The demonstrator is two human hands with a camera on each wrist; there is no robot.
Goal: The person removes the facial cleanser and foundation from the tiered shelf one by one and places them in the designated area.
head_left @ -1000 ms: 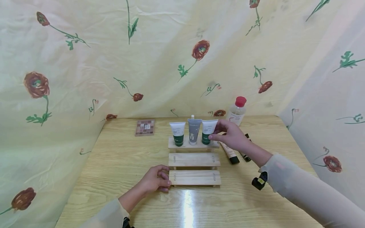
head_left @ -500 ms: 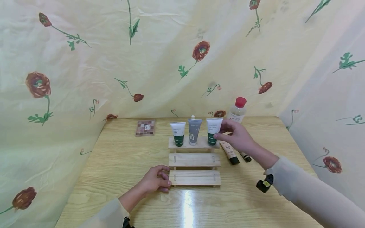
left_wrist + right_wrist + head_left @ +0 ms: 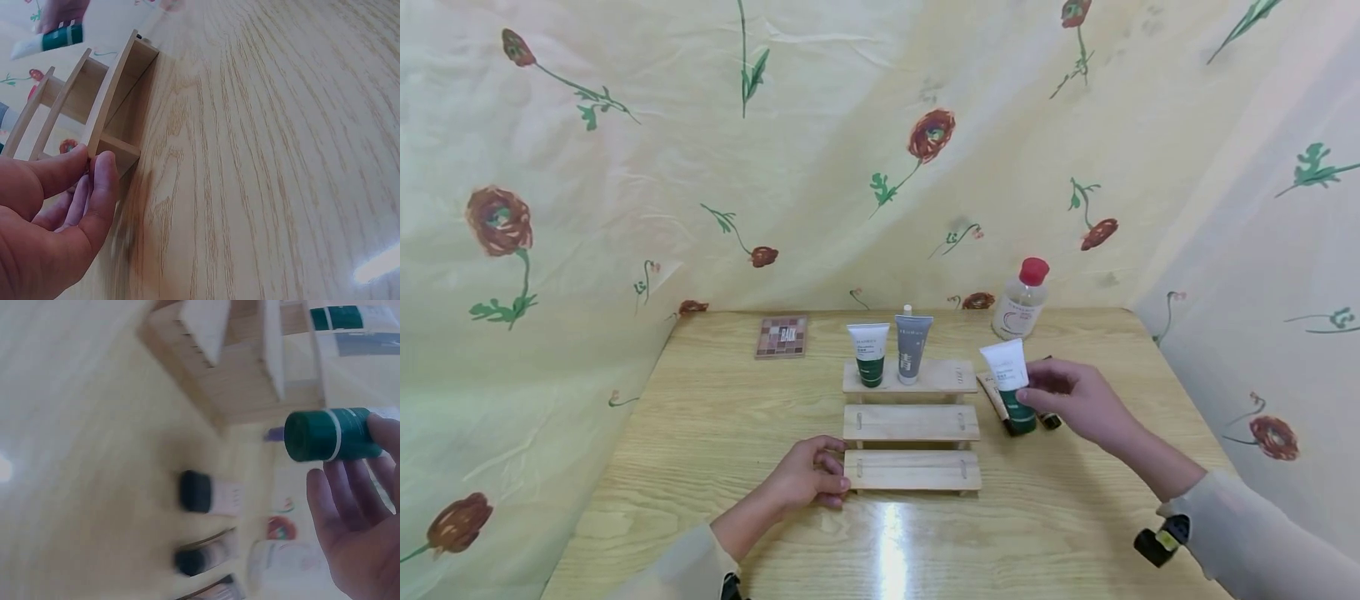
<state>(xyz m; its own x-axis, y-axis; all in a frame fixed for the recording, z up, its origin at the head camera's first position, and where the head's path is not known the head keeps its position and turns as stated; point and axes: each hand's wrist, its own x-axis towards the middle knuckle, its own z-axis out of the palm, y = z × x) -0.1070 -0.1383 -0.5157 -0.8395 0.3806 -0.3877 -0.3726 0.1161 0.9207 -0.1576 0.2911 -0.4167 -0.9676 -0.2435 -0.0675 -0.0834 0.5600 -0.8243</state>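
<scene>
Over tabletop (image 3: 700, 417), left and right hands (image 3: 811, 472) (image 3: 1081, 404) pinch rack (image 3: 912, 471) and tilted tube (image 3: 1006, 367), cap (image 3: 309, 436) down.

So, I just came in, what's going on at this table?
A person's right hand is holding a green-and-white tube in the air, just right of a wooden stand. The left hand pinches the left end of the stand's lowest step. On the top step stand a similar tube and a grey tube; its right end is bare. Behind, a red-capped bottle stands to the right and a palette lies to the left.
</scene>
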